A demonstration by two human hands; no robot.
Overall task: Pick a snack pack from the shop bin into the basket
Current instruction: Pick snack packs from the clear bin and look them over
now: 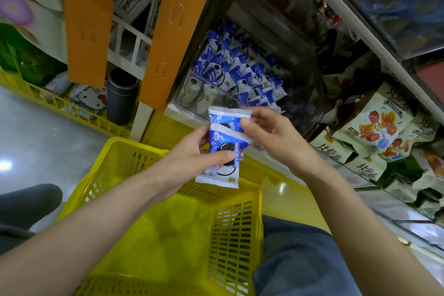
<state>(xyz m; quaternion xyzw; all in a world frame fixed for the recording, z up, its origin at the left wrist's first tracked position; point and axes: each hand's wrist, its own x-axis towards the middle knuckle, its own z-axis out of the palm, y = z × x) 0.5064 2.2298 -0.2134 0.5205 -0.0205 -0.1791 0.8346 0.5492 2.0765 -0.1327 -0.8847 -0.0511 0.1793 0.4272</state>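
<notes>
Two blue-and-white cookie snack packs overlap above the far rim of the yellow basket (125, 151). My left hand (189, 158) pinches the nearer snack pack (224, 158), thumb on its front. My right hand (271, 134) pinches the upper right corner of the farther snack pack (227, 116). Just behind them, the clear shop bin (189, 96) on the shelf holds several more of the same packs. The inside of the basket looks bare.
Bags of other snacks (374, 125) fill the shelf to the right. An orange post (173, 31) stands left of the bin. A low yellow crate (72, 110) and a dark cylinder (121, 96) sit on the floor at the left. My knees flank the basket.
</notes>
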